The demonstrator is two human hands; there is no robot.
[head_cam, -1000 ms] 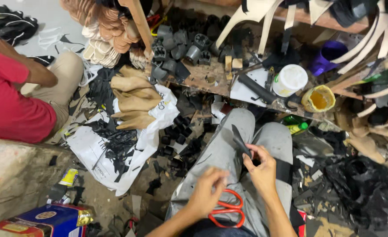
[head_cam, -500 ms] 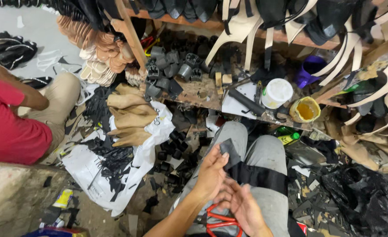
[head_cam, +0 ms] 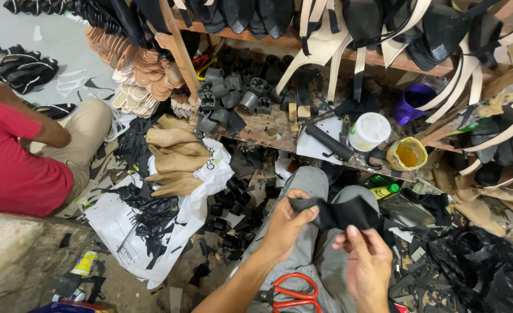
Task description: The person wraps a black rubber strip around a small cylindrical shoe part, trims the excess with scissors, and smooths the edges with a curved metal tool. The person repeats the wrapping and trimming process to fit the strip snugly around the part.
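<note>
Cluttered floor; scissors half cut off.

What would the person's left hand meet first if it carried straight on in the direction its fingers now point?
The left hand already pinches the black strip, its fingers aimed up and right. Beyond the strip, that line seems to lead to the bench edge near the white tub, though depth is unclear from this view.

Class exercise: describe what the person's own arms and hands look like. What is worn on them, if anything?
Both forearms are bare, with no sleeves in view. The left hand and right hand wear no gloves. No rings, watch or bracelets are visible.
</note>
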